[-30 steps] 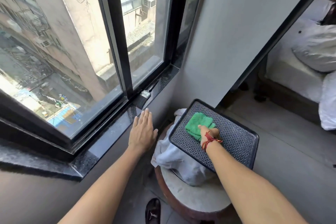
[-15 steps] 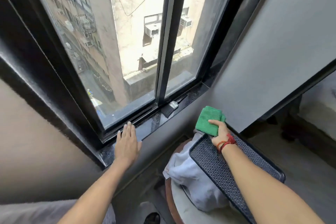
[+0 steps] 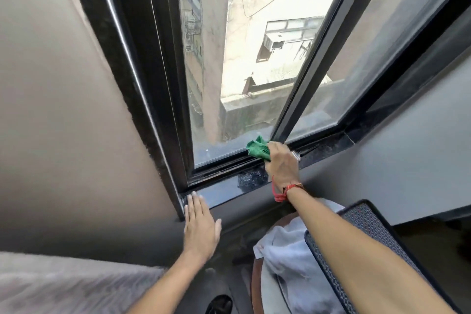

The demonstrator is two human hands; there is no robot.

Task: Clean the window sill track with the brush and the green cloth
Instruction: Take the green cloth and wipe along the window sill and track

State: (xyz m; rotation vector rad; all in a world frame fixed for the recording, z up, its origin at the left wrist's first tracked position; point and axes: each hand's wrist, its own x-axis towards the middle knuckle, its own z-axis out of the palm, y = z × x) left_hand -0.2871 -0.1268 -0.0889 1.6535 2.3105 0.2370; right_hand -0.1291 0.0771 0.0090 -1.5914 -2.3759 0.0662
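Just right of the frame's middle, the right hand [image 3: 281, 164] is closed around the bunched green cloth [image 3: 258, 148], pressing it into the window track [image 3: 224, 169] at the foot of the glass. The left hand [image 3: 201, 227] lies flat with fingers spread and holding nothing, its fingertips on the dark sill [image 3: 229, 190] at lower centre. Only a metal bit of the brush [image 3: 295, 155] peeks out behind the right hand.

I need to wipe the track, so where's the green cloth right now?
In the head view, the green cloth is bunched in the right hand, at the window track beside the centre frame bar.
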